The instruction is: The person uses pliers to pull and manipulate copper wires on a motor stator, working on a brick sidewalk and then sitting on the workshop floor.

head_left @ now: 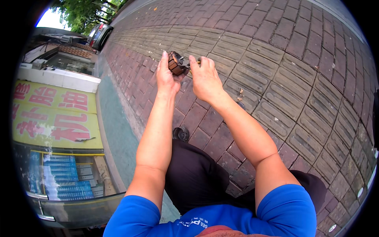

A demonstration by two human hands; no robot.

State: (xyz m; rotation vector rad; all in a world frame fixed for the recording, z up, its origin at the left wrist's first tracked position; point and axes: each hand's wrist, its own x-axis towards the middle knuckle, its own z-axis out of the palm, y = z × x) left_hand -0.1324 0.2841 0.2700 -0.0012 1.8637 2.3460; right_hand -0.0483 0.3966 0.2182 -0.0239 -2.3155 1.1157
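My left hand (167, 79) holds a stator (176, 63), a dark round part with copper-coloured coils around its rim. Its thumb stands along the near-left side while the fingers curl beneath. Close on the right, my right hand (206, 77) is closed with thumb and fingertips together at the stator's open face. Something thin with a bit of yellow shows at those fingers, but its kind is too small to tell. Both arms reach forward above the pavement.
Red-brown paving bricks (209, 120) and ribbed tactile tiles (276, 96) cover the ground. Small brass-coloured pieces (241, 94) lie by my right forearm. My dark shoe (181, 134) shows below. On the left stands a glass shopfront with a yellow sign (55, 114); a parked car (99, 36) is far off.
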